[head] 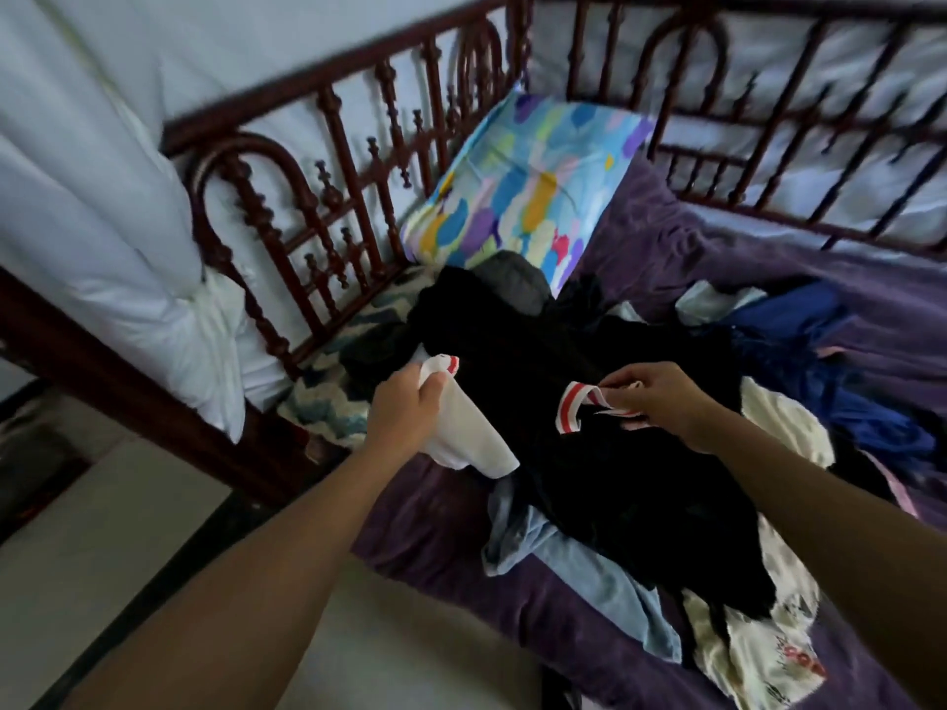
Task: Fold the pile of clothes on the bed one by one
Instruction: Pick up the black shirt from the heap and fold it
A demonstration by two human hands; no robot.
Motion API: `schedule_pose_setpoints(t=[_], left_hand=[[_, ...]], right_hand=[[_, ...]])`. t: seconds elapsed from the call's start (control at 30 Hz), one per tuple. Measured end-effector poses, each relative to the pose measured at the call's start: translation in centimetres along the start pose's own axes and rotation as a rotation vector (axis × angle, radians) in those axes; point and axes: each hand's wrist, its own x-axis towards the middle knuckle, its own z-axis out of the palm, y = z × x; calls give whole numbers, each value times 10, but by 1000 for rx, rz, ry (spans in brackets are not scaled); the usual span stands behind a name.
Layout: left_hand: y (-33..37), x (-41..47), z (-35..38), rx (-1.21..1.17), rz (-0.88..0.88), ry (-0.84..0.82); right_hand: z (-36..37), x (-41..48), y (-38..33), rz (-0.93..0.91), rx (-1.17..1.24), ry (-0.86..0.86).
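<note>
A bed with a rumpled purple cover [440, 535] fills the view, fenced on two sides by a dark red-brown railing [353, 161] of turned spindles and arches. White drapery [102, 197] hangs bunched outside the railing, and a pale floor [102, 530] shows at the lower left. A pillow [522, 181] in bright blue, yellow and purple blotches leans in the far corner. The pile of clothes [589, 351] lies on the cover just in front of the pillow. Uppermost is a black garment [615, 479], with a grey piece [512, 279] behind it, a light blue garment [589, 566] at the near edge, a dark blue garment [799, 320] to the right and a white printed garment [768, 648] beneath. The left hand [405, 407] has its fingers curled round a white sleeve [461, 433] with a red-striped edge, holding it just above the black cloth. The right hand [661, 397] pinches a red-and-white striped band [574, 407] between thumb and fingertips, narrow and tight. Whether sleeve and band belong to the black garment cannot be told. The white printed garment bears red lettering and fainter grey marks near its lower end — too blurred to read.
</note>
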Motion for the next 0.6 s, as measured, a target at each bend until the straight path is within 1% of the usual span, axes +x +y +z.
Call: schedule_pose_setpoints(t=[0.07, 0.13, 0.17, 0.27, 0.3, 0.33, 0.4, 0.5, 0.6], left_hand=[[14, -20, -31, -57, 37, 15], [34, -42, -61, -121, 76, -2], [45, -54, -75, -147, 113, -40], [82, -84, -102, -106, 286, -277], [96, -93, -107, -93, 337, -329], [111, -104, -111, -89, 393, -344], [143, -124, -117, -142, 467, -302], [189, -147, -120, -239, 525, -181], [232, -171, -117, -339, 557, -163]], right_hand=[[-6, -41, -29, -33, 11, -3], [-13, -82, -60, -84, 5, 60], [-17, -104, -75, -113, 0, 112], [-32, -160, -115, -190, 32, 298], [-38, -178, -127, -215, 37, 345], [-44, -194, -137, -240, 34, 390], [-59, -224, -150, -272, 18, 501], [-88, -269, -149, -288, 6, 642], [-117, -323, -127, -304, -41, 770]])
